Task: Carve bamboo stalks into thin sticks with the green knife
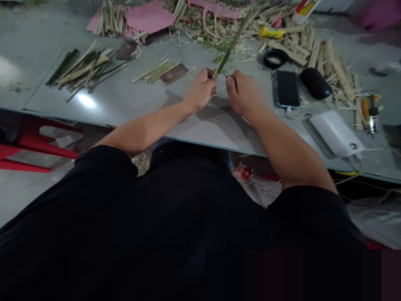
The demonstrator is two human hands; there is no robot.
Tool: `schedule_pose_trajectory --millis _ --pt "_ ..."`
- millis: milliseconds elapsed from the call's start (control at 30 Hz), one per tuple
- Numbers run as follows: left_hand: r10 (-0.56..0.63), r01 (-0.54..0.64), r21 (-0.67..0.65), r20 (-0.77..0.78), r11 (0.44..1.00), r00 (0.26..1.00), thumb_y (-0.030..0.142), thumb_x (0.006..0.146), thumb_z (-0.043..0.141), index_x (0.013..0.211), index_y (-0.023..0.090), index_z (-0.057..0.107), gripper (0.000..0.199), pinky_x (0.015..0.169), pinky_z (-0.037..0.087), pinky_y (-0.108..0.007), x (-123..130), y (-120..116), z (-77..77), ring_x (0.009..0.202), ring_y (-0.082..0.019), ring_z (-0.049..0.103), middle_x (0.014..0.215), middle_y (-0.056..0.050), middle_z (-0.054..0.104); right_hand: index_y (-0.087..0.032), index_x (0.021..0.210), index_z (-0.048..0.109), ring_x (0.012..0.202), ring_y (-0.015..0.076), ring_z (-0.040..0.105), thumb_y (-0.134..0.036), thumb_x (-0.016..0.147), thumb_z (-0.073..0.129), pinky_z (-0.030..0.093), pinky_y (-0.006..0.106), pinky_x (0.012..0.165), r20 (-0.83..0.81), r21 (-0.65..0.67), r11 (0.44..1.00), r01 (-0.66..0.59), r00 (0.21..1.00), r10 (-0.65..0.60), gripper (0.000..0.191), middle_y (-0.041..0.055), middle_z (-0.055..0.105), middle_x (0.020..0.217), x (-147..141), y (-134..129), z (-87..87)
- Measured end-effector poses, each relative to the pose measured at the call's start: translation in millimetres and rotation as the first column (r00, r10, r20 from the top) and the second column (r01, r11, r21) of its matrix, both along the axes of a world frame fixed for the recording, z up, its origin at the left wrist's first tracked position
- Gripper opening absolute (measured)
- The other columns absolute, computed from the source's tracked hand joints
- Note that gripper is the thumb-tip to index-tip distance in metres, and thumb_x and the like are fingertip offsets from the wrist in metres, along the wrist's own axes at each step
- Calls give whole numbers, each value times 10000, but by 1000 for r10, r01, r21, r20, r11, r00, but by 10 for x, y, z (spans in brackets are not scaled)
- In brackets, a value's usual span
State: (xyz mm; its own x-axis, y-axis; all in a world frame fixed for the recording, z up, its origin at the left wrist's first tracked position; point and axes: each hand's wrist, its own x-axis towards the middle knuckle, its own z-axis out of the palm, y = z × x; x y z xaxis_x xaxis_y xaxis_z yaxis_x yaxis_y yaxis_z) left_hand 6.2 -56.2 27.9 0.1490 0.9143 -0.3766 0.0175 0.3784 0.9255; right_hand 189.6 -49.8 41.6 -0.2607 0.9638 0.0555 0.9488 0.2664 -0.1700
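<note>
My left hand (202, 90) is closed around the lower end of a long green bamboo strip (233, 44), which slants up and away to the right. Just right of it, my right hand (242, 90) is a fist with the thumb on top. A small dark pointed tip pokes out from its left side near the strip; the rest of that object is hidden in the fingers. Left of my hands lie several short flat bamboo strips (158, 71) beside a brown rectangular piece (174, 74).
A bamboo strip pile (89, 69) lies left, with shavings (216, 31) and pink sheets (150, 16) behind. At right are black tape (275, 59), a phone (287, 89), a black oval case (315, 82), a white power bank (336, 133) and a yellow-handled tool (371, 110).
</note>
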Motion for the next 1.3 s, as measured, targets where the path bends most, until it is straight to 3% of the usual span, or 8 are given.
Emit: schedule_pose_trajectory --millis 100,233,333,467,700,900,1000,1300 --pt "82 -84 162 20 983 996 261 1276 639 1229 340 656 93 788 409 -401 -25 4 28 763 -200 538 728 54 507 -213 1688 737 1471 425 790 -404 1454 284 532 481 1170 -16 9 1000 -20 1000 20 544 252 859 1611 34 -18 1" --pt "41 -35 185 -28 982 999 354 1253 722 1196 349 664 82 749 376 -377 -30 1 20 795 -220 571 745 40 472 -268 1661 750 1435 416 788 -477 1451 306 519 483 1155 -3 -11 998 -57 998 57 533 218 865 1623 19 -51 -10" --pt "25 -12 183 -64 983 998 290 1245 651 1204 341 652 66 694 348 -361 -14 -6 12 724 -203 522 740 36 455 -238 1706 758 1434 416 796 -481 1459 323 523 472 1157 30 -17 998 -60 998 61 556 225 859 1636 -21 -66 -7" --pt "13 -7 166 -35 986 999 153 1255 525 1057 306 469 257 634 223 -333 3 -24 25 611 -154 273 758 58 334 -177 1712 806 1437 468 821 -426 1444 426 556 493 1142 84 -14 998 -54 995 55 528 247 877 1568 -53 -70 5" --pt "-55 42 164 75 986 996 59 1237 431 1017 308 387 335 651 109 -367 -28 -72 68 719 -212 88 709 80 287 -256 1650 844 1410 449 829 -498 1443 418 593 512 1163 65 0 1000 -31 997 31 532 191 901 1550 -31 -39 -28" --pt "-40 30 157 63 987 997 108 1225 508 1038 314 396 300 701 181 -398 -43 -53 62 721 -234 99 707 76 315 -264 1655 842 1480 476 811 -508 1435 425 593 545 1191 64 -19 999 -37 997 38 531 221 888 1580 -48 -28 -53" --pt "-58 48 159 58 986 997 96 1247 463 1038 317 390 313 732 142 -420 -49 -48 56 722 -231 87 715 82 303 -302 1645 859 1492 510 812 -528 1416 410 602 584 1211 48 -14 1000 -24 999 25 552 216 886 1578 -32 -8 -60" --pt "-31 28 149 16 988 999 55 1240 467 1021 306 363 349 769 241 -420 -33 -122 181 759 -254 173 687 65 334 -158 1684 825 1483 509 812 -516 1449 495 576 557 1174 81 6 1000 4 997 -5 541 290 869 1569 -78 -10 -27"
